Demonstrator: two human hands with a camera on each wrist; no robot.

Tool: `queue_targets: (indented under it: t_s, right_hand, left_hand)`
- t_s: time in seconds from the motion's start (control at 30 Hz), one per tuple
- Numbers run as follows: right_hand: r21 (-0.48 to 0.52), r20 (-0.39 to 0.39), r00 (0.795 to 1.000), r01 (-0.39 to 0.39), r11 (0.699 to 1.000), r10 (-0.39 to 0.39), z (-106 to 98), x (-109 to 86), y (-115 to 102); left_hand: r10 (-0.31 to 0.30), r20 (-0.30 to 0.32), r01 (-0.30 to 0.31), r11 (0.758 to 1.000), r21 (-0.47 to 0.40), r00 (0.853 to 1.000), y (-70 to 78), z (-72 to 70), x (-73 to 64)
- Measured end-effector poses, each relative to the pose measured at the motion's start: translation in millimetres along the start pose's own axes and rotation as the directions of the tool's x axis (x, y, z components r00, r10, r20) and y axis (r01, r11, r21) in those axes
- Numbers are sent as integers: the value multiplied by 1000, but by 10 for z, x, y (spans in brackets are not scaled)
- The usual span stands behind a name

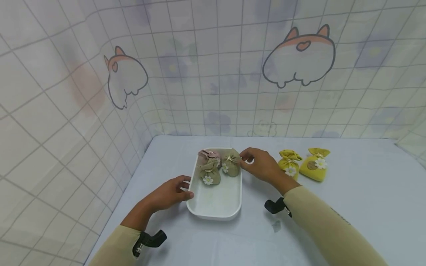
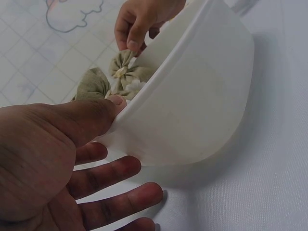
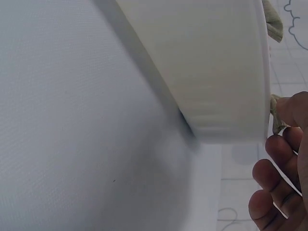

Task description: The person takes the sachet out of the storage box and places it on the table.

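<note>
A white tray [image 1: 216,203] holds a pinkish pouch [image 1: 204,154] and two olive-green drawstring pouches with white flowers. My left hand [image 1: 171,194] holds the tray's left side, its thumb [image 2: 108,107] over the rim and the other fingers spread along the outer wall. At the tray's far right corner, my right hand [image 1: 261,162] pinches the gathered top of one green pouch [image 1: 232,164] between thumb and forefinger. The other green pouch [image 1: 210,173] sits nearer the left wall, in front of the pinkish one. In the right wrist view, the tray wall hides most of the pinched pouch.
Two yellow pouches lie to the right of the tray: one [image 1: 289,159] partly behind the right wrist, the other [image 1: 314,166] farther right. A white cloth covers the table [image 1: 362,192]. Behind hangs a grid-patterned curtain [image 1: 219,74] with cartoon animals.
</note>
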State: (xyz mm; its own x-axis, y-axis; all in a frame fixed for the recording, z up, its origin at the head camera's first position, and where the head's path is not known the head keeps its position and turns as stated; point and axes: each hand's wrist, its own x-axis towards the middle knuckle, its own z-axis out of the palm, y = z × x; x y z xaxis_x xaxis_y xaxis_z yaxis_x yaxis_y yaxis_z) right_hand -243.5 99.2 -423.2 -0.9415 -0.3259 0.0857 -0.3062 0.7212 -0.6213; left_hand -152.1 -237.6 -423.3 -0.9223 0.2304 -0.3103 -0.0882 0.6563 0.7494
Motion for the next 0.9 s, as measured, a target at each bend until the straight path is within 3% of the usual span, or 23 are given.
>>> queue_targets:
  t_s: [0.9]
  right_hand:
    - [23,-79,995,58,998,-56,-4,9,-68]
  left_hand:
    - [-9,-7,9,1000,4,1000,26,9,-12]
